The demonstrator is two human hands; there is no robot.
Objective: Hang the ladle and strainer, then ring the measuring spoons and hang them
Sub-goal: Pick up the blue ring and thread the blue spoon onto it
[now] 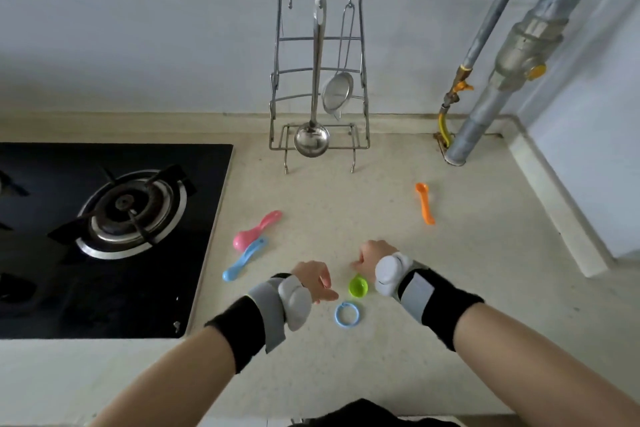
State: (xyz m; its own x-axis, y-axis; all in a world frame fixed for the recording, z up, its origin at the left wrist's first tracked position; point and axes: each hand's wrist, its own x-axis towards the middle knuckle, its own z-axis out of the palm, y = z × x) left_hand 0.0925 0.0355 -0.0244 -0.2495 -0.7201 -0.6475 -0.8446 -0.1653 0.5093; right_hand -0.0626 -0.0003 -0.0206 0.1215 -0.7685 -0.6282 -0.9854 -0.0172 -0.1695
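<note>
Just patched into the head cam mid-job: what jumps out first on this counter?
The metal rack at the back wall grabs the eye, with the ladle and strainer already hanging on it. Bright measuring spoons lie scattered on the counter: pink spoon and blue spoon by the stove, orange spoon off right. Up close, left hand and right hand flank the green spoon and blue ring.

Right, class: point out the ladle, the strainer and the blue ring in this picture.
Ladle (311,142): head view, on its round bowl, low on the rack.
Strainer (337,91): head view, on its mesh basket, right of the ladle's handle.
Blue ring (346,314): head view, on its plastic band, on the counter.
</note>
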